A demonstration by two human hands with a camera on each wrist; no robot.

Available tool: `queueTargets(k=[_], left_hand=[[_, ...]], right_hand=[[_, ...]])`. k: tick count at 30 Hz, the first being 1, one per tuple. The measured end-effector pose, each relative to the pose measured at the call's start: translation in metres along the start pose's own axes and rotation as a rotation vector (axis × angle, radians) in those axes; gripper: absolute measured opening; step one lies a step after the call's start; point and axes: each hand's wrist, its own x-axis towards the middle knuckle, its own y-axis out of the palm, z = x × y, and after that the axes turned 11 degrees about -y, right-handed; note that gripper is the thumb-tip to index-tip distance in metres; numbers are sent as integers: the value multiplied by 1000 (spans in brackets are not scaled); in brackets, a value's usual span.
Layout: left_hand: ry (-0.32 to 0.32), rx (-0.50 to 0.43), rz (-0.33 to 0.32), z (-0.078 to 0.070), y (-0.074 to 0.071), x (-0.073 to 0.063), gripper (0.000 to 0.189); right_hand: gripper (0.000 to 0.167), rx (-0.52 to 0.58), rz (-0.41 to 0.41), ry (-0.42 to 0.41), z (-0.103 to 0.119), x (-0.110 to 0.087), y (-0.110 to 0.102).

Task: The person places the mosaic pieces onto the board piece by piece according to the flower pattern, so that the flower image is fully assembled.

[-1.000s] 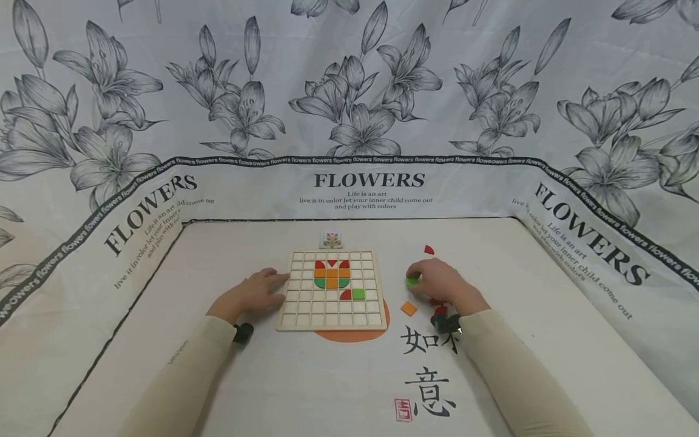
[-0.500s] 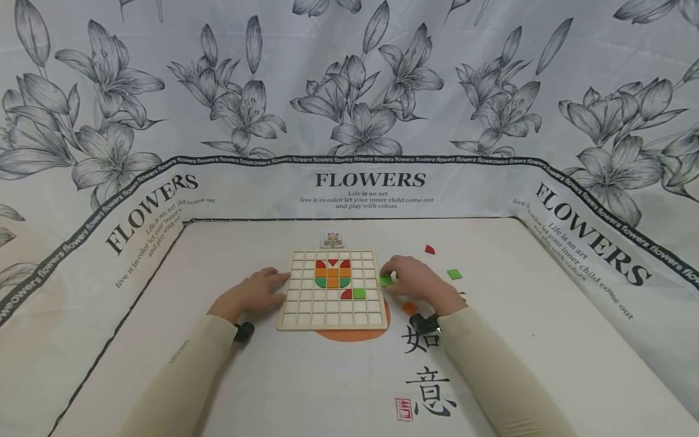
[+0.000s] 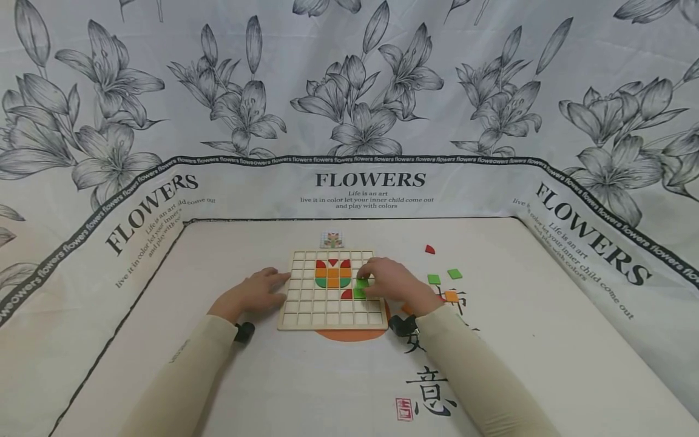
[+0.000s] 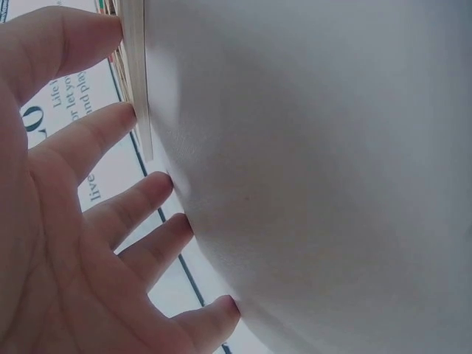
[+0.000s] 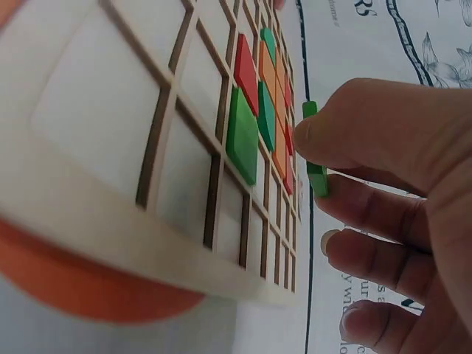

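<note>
A wooden grid board (image 3: 306, 320) lies on the table. On it, red, orange and dark green tiles form a tulip shape (image 3: 333, 273), with a red quarter-round tile (image 3: 346, 294) and a light green square tile (image 5: 242, 136) lower right. My right hand (image 3: 390, 282) is over the board's right side, pinching another green square tile (image 5: 316, 177) between thumb and index finger; in the right wrist view this tile stands clear above the grid. At the board's left edge rests my left hand (image 3: 253, 294), fingers spread, its thumb and index fingertip (image 4: 124, 112) against the wooden side.
A small picture card (image 3: 331, 239) lies just behind the board. To the right are loose tiles: a red quarter-round (image 3: 430, 249), green squares (image 3: 455, 274) and an orange one (image 3: 451, 296). Another orange tile (image 3: 408, 309) is partly hidden by the right wrist. Flower-printed cloth (image 3: 360, 130) walls the table.
My right hand has carried the green square tile leftward from the loose tiles to over the board, uncovering tiles on the right. My left hand has stayed at the board's edge.
</note>
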Motion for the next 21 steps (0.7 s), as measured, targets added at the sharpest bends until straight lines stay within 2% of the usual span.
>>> queueTargets(k=[6, 13, 21], left_hand=[[0, -5, -1, 1, 0, 1, 62], [2, -1, -7, 2, 2, 3, 62], [24, 8, -18, 2, 1, 2, 61]], right_hand=[[24, 16, -3, -22, 9, 9, 7], [20, 18, -3, -85, 18, 15, 13], [23, 61, 20, -98, 24, 24, 19]])
